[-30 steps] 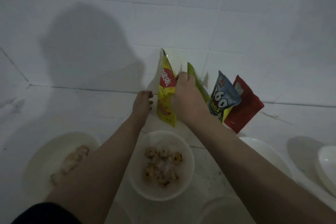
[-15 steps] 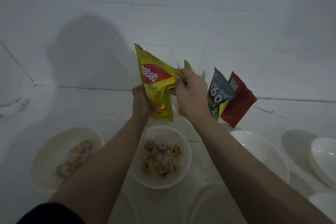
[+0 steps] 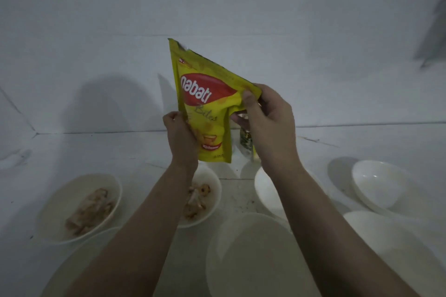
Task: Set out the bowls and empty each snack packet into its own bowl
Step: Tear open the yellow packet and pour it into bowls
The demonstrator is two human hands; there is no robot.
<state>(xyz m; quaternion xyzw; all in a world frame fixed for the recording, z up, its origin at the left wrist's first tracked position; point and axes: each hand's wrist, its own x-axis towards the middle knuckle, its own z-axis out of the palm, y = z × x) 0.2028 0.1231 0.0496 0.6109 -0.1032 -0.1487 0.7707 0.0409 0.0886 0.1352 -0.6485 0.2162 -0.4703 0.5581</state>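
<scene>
You hold the yellow snack packet (image 3: 207, 106) up in front of the white tiled wall (image 3: 96, 31), above the bowls, with both hands. Your left hand (image 3: 181, 137) has its grip closed round the packet's lower left edge, fingers curled behind it. Your right hand (image 3: 268, 123) pinches the upper right corner between thumb and fingers. The packet is tilted, its top left corner highest. Below on the tabletop (image 3: 72, 152) a bowl (image 3: 60, 205) at the left holds pale snack pieces, and a second bowl (image 3: 212, 190), partly hidden by your left forearm, holds more. Empty white bowls sit to the right (image 3: 376, 185) and nearest you (image 3: 246, 253). Another packet (image 3: 246, 142) peeks out behind your right hand.
</scene>
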